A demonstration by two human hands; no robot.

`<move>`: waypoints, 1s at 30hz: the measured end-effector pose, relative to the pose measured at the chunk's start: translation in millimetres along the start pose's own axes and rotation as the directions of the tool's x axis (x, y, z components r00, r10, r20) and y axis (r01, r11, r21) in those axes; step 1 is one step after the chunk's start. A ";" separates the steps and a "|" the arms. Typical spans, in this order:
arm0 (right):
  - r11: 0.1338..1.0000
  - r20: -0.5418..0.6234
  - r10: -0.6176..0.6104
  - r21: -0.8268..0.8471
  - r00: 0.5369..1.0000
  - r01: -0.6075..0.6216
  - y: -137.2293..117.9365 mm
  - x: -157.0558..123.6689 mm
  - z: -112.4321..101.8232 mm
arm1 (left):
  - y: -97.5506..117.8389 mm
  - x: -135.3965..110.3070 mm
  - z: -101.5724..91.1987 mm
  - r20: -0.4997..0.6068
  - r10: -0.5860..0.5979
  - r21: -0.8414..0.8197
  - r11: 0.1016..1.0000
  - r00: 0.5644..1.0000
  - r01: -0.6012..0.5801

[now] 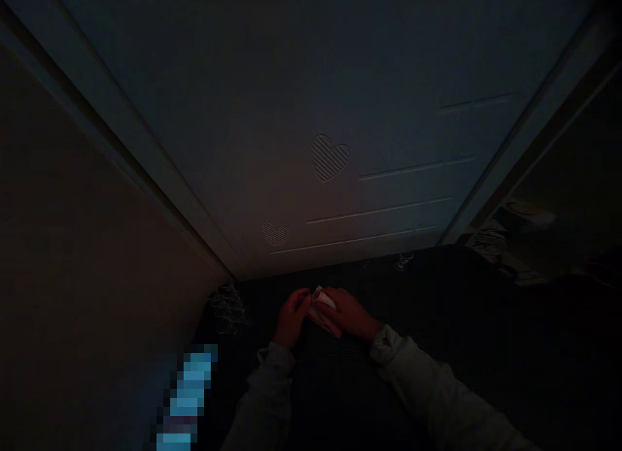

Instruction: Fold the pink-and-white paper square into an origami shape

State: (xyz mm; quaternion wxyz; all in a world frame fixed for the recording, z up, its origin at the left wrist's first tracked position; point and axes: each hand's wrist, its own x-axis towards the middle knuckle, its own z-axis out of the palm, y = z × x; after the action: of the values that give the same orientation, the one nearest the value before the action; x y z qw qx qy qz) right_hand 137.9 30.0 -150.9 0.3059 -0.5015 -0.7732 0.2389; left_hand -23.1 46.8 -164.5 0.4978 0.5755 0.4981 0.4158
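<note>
Low in the middle of the head view, both hands meet at a small pale pink-and-white piece (325, 321) that looks like folded cloth or paper. My right hand (347, 312) is closed over its upper right side. The fingers of my left hand (292, 315) are pinched together at its upper left edge. A lower corner of the piece hangs out below the right hand. Dim light hides its exact kind and the fingertips.
The dark tabletop (335, 386) meets a pale panel (218, 114) with carved hearts and lines. Several clear, rounded objects (228, 308) cluster at the left, and another small clear object (403, 262) stands by the panel. A bright pixelated blue patch (189, 393) is at lower left.
</note>
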 end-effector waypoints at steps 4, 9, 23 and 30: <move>0.999 -0.012 -0.026 0.018 1.000 0.027 -0.5 0.1 -0.9 | -0.9 0.0 -0.4 0.004 0.003 0.010 1.000 1.000 -0.003; 0.999 -0.015 -0.015 0.040 1.000 0.015 -0.2 1.6 -0.4 | -2.4 -0.1 0.1 0.005 0.007 0.022 1.000 1.000 -0.007; 0.999 -0.015 -0.011 0.032 1.000 0.011 1.8 0.8 1.5 | 0.3 -0.7 -0.2 0.010 0.016 0.025 1.000 1.000 -0.017; 0.998 -0.018 0.014 0.057 1.000 -0.013 2.0 3.3 1.9 | 0.6 -1.1 0.2 0.006 0.006 0.031 1.000 1.000 -0.006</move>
State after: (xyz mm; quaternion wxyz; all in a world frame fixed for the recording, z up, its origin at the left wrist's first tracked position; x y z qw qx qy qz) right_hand 136.8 33.8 -152.8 0.3256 -0.5000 -0.7598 0.2581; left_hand -22.9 45.7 -164.0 0.4889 0.5859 0.5012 0.4081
